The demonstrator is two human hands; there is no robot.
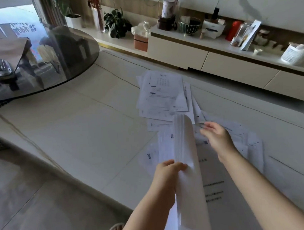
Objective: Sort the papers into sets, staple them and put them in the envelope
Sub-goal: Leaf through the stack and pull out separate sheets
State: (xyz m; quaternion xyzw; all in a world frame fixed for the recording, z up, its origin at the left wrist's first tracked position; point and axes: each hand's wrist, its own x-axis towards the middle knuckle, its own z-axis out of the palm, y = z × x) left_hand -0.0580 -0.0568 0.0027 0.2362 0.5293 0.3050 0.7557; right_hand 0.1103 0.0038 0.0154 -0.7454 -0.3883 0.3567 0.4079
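Both forearms enter from the lower edge and extend forward over the table [64, 130].

Left hand [168, 170]: positioned nearest, wrist roughly level, fingers [181, 166] curled over the near edge of a stack of papers [184, 144]. The fingers are pressed together and pinch the stack, which stands on edge, tilted, so that its sheet edges face the camera. The lower part of the stack runs down past the left forearm toward the frame edge.

Right hand [216, 137]: located just beyond and to the right of the stack, not touching it. The palm faces left toward the stack. The fingers are loosely spread and slightly bent, holding nothing; motion blur obscures the fingertips.

Under both hands, loose printed sheets [246, 141] lie scattered flat on the table, overlapping. One large sheet [214, 182] with lines of dark text lies directly beneath the right forearm.

Farther out, a second overlapping pile of printed pages [162, 93] lies flat on the table, well apart from the hands.

At far left, a round dark glass turntable [70, 54] carries a brown envelope [5, 50] and a stapler [1, 68] resting at the envelope's near edge.

Beyond the table, a low cabinet [179, 50] holds plants, a tissue box and containers.
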